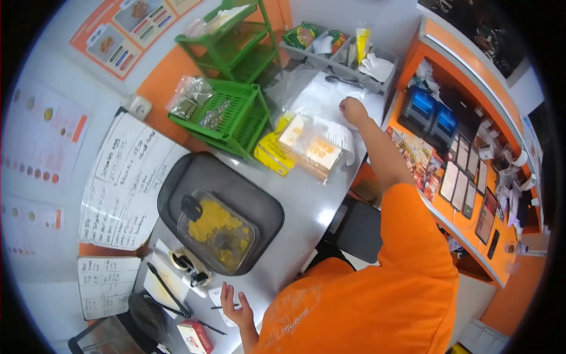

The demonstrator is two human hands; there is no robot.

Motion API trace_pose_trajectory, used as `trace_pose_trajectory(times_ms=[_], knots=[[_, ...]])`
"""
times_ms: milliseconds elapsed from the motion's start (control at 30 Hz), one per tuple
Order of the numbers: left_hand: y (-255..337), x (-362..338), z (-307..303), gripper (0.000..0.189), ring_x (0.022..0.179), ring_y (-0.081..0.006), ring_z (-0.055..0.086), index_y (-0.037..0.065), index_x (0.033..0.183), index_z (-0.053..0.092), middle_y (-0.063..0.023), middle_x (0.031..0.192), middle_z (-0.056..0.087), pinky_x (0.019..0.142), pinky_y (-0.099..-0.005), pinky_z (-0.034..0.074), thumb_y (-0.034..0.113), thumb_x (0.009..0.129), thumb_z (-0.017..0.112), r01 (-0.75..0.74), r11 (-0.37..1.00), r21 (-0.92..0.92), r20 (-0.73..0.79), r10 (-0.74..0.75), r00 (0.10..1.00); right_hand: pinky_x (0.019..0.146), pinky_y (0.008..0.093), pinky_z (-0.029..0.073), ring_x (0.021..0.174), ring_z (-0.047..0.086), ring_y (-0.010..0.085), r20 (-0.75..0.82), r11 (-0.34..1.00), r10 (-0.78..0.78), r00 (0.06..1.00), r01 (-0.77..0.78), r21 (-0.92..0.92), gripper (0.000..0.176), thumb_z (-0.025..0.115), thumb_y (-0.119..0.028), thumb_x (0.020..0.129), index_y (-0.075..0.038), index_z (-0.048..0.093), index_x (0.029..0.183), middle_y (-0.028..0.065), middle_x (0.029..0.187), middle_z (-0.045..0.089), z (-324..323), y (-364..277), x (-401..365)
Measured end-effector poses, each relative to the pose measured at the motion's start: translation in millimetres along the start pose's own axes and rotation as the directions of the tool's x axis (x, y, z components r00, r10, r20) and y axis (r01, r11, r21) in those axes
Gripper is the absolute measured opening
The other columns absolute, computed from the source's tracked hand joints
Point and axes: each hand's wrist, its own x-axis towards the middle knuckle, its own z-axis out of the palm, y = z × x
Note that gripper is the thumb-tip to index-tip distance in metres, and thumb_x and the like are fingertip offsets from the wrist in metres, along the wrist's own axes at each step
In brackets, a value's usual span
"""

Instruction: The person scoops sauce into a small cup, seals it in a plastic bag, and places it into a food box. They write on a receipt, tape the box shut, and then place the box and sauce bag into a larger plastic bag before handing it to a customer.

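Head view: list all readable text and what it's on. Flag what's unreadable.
"egg": large white handwritten board, top line; other words there unclear.
Too small or blurred: smaller white handwritten board below, print on orange T-shirt, orange-framed wall poster, yellow plastic packet, clear-wrapped white-and-orange package, white printed paper slip, red-and-white box.

A metal table (306,209) carries white sheeting (313,97), a yellow packet (271,156) and a dark tub (268,206)

Wall (100,91): handwritten notes (132,183), org/wht poster (106,44), socket (139,107)
Racks (244,97): grn, plastic; clear bag (193,89) in nearer one
Counter (501,264): org; several phones (449,180) laid flat, 2 blk devices (420,105) w/ blue screens lit
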Motion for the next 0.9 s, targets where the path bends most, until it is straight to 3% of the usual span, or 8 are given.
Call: trace_pose_trajectory(times_ms=[100, 200, 333, 433, 533, 700, 833, 900], knots=[[14.1, 15.6, 10.2, 0.03, 0.111, -0.0368, 0.063, -0.001, 0.114, 0.066, -0.0239, 0.132, 0.058, 0.096, -0.0429, 0.05, 0.001, 0.084, 0.065, 0.027, 0.999, 0.028, 0.013, -0.028, 1.0, 0.082, 0.0448, 0.051, 0.088, 0.065, 0.0346, 0.025, 0.986, -0.101, 0.995, 0.104, -0.131, 0.017, 0.07, -0.02, 0.082, -0.007, 0.074, 0.092, 0.0173, 0.095, 0.067, 16.7, 7.4, 25.2], [17.8, 25.1, 10.0, 0.026, 0.104, -0.035, 0.064, -0.001, 0.11, 0.066, -0.0235, 0.13, 0.059, 0.09, -0.0412, 0.051, 0.0, 0.084, 0.065, -0.003, 0.996, 0.084, 0.042, -0.001, 0.999, 0.081, 0.0466, 0.052, 0.087, 0.066, 0.0348, 0.041, 0.985, 0.012, 0.999, -0.005, -0.172, 0.016, 0.069, -0.021, 0.083, -0.006, 0.072, 0.088, 0.0165, 0.098, 0.066, -16.7, -22.1, 37.8], [15.8, 32.4, 18.5, 0.02, 0.095, -0.0322, 0.065, -0.002, 0.103, 0.066, -0.0231, 0.126, 0.062, 0.082, -0.0394, 0.051, -0.001, 0.083, 0.065, 0.091, 0.992, 0.088, 0.075, -0.098, 0.992, 0.076, 0.0467, 0.055, 0.087, 0.068, 0.0349, -0.338, 0.981, -0.054, 0.94, -0.013, -0.193, 0.02, 0.059, -0.02, 0.091, -0.006, 0.069, 0.1, 0.0135, 0.101, 0.067, -10.7, 2.3, 86.6], [32.6, 44.3, 26.7, 0.025, 0.097, -0.0286, 0.067, -0.004, 0.106, 0.065, -0.0229, 0.13, 0.058, 0.083, -0.0359, 0.056, -0.006, 0.082, 0.061, 0.11, 0.991, 0.078, 0.125, -0.119, 0.985, 0.072, 0.0504, 0.057, 0.089, 0.069, 0.035, -0.005, 0.875, 0.06, 0.998, -0.055, -0.482, 0.027, 0.047, -0.009, 0.094, -0.006, 0.064, 0.114, 0.0147, 0.103, 0.067, 3.7, 18.2, 106.2], [40.8, 52.7, 32.0, 0.028, 0.094, -0.0263, 0.067, -0.003, 0.11, 0.065, -0.0215, 0.133, 0.056, 0.083, -0.0353, 0.056, -0.006, 0.082, 0.06, 0.154, 0.984, 0.093, 0.137, -0.166, 0.976, 0.073, 0.0486, 0.057, 0.093, 0.069, 0.0342, 0.026, 0.846, -0.018, 1.0, 0.029, -0.533, 0.027, 0.047, -0.012, 0.093, -0.005, 0.061, 0.115, 0.017, 0.111, 0.067, -1.6, 5.6, 106.7], [44.2, 60.5, 42.3, 0.031, 0.09, -0.0233, 0.066, -0.004, 0.113, 0.065, -0.0184, 0.132, 0.056, 0.079, -0.0342, 0.054, -0.005, 0.083, 0.06, 0.155, 0.982, 0.108, 0.126, -0.168, 0.978, 0.065, 0.0494, 0.054, 0.079, 0.069, 0.0365, -0.414, 0.985, 0.14, 0.899, -0.168, -0.032, 0.027, 0.055, -0.019, 0.093, -0.006, 0.061, 0.116, 0.0195, 0.09, 0.069, -65.6, -52.7, 119.6], [49.1, 75.8, 40.7, 0.027, 0.093, -0.0243, 0.064, -0.004, 0.11, 0.066, -0.0183, 0.131, 0.056, 0.075, -0.0329, 0.052, -0.004, 0.083, 0.062, 0.078, 0.983, 0.167, 0.137, -0.102, 0.985, 0.067, 0.0494, 0.055, 0.082, 0.07, 0.037, -0.461, 0.968, 0.104, 0.881, -0.196, -0.155, 0.025, 0.055, -0.015, 0.091, -0.005, 0.065, 0.111, 0.0198, 0.093, 0.07, -70.0, -1.7, 187.1], [49.4, 79.1, 36.6, 0.026, 0.095, -0.0247, 0.063, -0.004, 0.109, 0.066, -0.0183, 0.13, 0.056, 0.075, -0.0328, 0.051, -0.004, 0.083, 0.063, 0.023, 0.987, 0.16, 0.097, -0.039, 0.995, 0.071, 0.0472, 0.056, 0.084, 0.07, 0.0366, -0.242, 0.921, 0.102, 0.965, -0.184, -0.343, 0.023, 0.053, -0.013, 0.09, -0.004, 0.07, 0.104, 0.0198, 0.096, 0.071, -45.6, 33.9, 204.8]])
